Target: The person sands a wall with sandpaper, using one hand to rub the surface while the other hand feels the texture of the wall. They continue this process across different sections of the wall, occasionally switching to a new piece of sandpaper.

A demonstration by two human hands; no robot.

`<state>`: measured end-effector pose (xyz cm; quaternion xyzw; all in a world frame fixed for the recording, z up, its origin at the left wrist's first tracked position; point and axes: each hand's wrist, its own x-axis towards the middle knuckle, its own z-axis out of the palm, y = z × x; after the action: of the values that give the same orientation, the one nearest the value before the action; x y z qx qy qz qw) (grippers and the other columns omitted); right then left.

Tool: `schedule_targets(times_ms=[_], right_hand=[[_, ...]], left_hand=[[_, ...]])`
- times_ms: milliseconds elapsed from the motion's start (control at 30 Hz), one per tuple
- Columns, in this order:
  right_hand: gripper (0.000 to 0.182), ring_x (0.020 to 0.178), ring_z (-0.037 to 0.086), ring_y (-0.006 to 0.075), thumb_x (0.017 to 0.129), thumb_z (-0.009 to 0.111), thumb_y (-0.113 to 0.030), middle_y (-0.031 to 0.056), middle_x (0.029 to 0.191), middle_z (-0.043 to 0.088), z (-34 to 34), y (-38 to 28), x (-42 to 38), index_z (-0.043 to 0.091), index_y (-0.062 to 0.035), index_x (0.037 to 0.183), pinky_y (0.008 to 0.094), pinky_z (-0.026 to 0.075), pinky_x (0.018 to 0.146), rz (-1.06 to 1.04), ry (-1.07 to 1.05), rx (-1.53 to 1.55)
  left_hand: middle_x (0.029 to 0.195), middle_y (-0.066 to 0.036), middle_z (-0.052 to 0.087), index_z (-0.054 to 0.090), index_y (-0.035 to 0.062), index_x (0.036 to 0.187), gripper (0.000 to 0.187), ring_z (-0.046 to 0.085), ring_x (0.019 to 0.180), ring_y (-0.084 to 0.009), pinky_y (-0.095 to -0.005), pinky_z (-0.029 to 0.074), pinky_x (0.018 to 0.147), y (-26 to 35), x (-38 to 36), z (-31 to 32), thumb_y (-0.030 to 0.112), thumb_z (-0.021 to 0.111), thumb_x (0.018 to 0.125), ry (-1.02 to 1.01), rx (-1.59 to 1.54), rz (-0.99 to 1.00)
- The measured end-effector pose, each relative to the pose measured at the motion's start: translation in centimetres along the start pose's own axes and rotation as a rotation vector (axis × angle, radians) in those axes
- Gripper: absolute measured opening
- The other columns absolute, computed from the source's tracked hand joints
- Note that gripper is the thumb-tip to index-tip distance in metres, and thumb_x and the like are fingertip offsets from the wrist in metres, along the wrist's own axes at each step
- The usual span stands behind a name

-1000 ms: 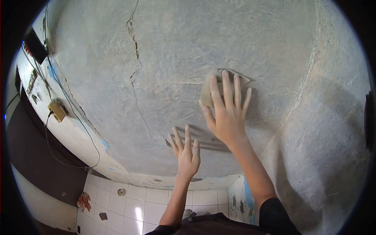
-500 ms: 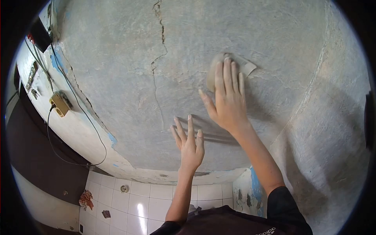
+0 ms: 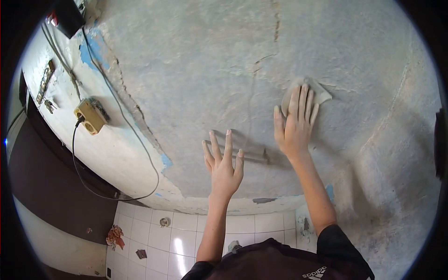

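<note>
My right hand (image 3: 297, 126) lies with its fingers stretched over a dusty, pale grey sheet of sandpaper (image 3: 322, 94), pressing it against the rough grey wall (image 3: 186, 70). One corner of the sheet sticks out to the right of the fingers; much of the rest is hidden under them. Lower and to the left, my left hand (image 3: 225, 168) holds nothing, its dusty fingers spread apart close to the wall. A thin crack (image 3: 255, 70) runs down the wall to the left of the sandpaper.
On the left wall are a yellowish socket block (image 3: 91, 116) with a plugged-in black cable (image 3: 154, 179) and a black box (image 3: 65, 18). Below are white floor tiles (image 3: 156, 235) with a crumpled reddish cloth (image 3: 115, 237). The wall meets a corner at right.
The view has turned left, so the wall appears shifted right. Against the wall, the sandpaper under my right hand has slid left toward the crack. My left hand has also moved left, past the crack.
</note>
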<state>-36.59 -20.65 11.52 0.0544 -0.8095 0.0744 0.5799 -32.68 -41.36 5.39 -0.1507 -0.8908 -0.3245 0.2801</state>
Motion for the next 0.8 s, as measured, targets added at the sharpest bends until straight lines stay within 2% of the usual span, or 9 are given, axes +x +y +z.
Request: schedule_targets(times_ms=[200,267,333,467,567,633,667,733,800], right_hand=[[0.068,0.147,0.023,0.0539,0.102,0.05,-0.039,0.0357,0.158,0.025,4.2,-6.2,-8.8,0.037,0.0042,0.153,0.0651,0.02,0.116,0.064,-0.135,0.033],[0.067,0.147,0.021,0.056,0.103,0.048,-0.04,0.0373,0.159,0.02,3.5,-6.0,-5.8,0.035,0.0006,0.155,0.0652,0.019,0.117,0.081,-0.128,0.031],[0.067,0.148,0.018,0.0554,0.103,0.046,-0.04,0.0366,0.16,0.017,3.3,-5.6,-2.9,0.032,-0.0037,0.157,0.065,0.017,0.118,0.081,0.041,-0.046],[0.066,0.149,0.015,0.0549,0.104,0.045,-0.04,0.0356,0.161,0.016,4.3,-7.8,-3.6,0.03,-0.006,0.159,0.0643,0.015,0.119,0.138,0.056,0.05],[0.065,0.149,0.016,0.0552,0.104,0.046,-0.039,0.0348,0.161,0.017,5.9,-12.0,-10.1,0.032,-0.0052,0.158,0.0645,0.014,0.119,0.085,-0.087,0.08],[0.062,0.148,0.017,0.0559,0.103,0.046,-0.036,0.0345,0.161,0.018,5.8,-14.1,-12.4,0.034,-0.0049,0.157,0.0658,0.015,0.118,0.067,-0.389,0.179],[0.062,0.148,0.017,0.0559,0.103,0.046,-0.036,0.0345,0.161,0.018,6.1,-14.0,-11.9,0.034,-0.0049,0.157,0.0658,0.015,0.118,0.073,-0.386,0.165],[0.06,0.147,0.019,0.0563,0.103,0.045,-0.033,0.0352,0.16,0.021,5.7,-13.5,-7.9,0.037,-0.0051,0.155,0.0669,0.016,0.117,0.086,-0.137,0.184],[0.058,0.147,0.021,0.0563,0.103,0.045,-0.031,0.035,0.159,0.023,5.1,-13.2,-4.0,0.038,-0.0052,0.155,0.0673,0.017,0.116,0.091,-0.074,0.202]], left_hand=[[0.168,-0.025,0.007,0.035,0.021,0.159,0.061,0.001,0.151,-0.0527,-0.0625,0.014,0.119,-5.8,-0.9,-2.4,0.038,0.054,0.103,-0.039,0.037,-0.023],[0.168,-0.024,0.007,0.034,0.0211,0.159,0.062,0.002,0.151,-0.0526,-0.063,0.015,0.119,-7.4,-1.1,-2.9,0.038,0.055,0.103,-0.053,0.082,0.004],[0.167,-0.026,0.008,0.033,0.0201,0.159,0.063,0.002,0.152,-0.0522,-0.0632,0.014,0.119,-8.5,-1.2,-3.4,0.037,0.056,0.102,-0.063,0.066,0.009],[0.166,-0.027,0.008,0.032,0.0188,0.16,0.067,0.002,0.151,-0.0526,-0.0641,0.013,0.118,-10.4,-1.3,-4.1,0.036,0.059,0.101,-0.061,0.031,0.035],[0.166,-0.028,0.006,0.028,0.0165,0.16,0.073,0.001,0.151,-0.0523,-0.0648,0.012,0.118,-11.4,-1.3,-4.3,0.034,0.063,0.099,-0.08,0.045,0.022],[0.166,-0.029,0.003,0.025,0.0151,0.161,0.077,-0.004,0.151,-0.0537,-0.066,0.01,0.118,-12.2,-1.0,-4.2,0.036,0.064,0.098,-0.031,0.138,0.083],[0.166,-0.029,0.003,0.025,0.0151,0.161,0.077,-0.004,0.151,-0.0537,-0.066,0.01,0.118,-12.2,-0.9,-4.1,0.036,0.064,0.098,-0.036,0.128,0.094],[0.166,-0.03,0.001,0.023,0.0136,0.161,0.077,-0.008,0.149,-0.0555,-0.0663,0.008,0.117,-11.8,-1.1,-3.9,0.038,0.062,0.099,-0.08,0.09,0.044],[0.166,-0.03,0.0,0.023,0.0141,0.162,0.077,-0.009,0.149,-0.0565,-0.0664,0.008,0.117,-11.8,-1.4,-3.3,0.038,0.062,0.099,-0.086,0.097,0.058]])
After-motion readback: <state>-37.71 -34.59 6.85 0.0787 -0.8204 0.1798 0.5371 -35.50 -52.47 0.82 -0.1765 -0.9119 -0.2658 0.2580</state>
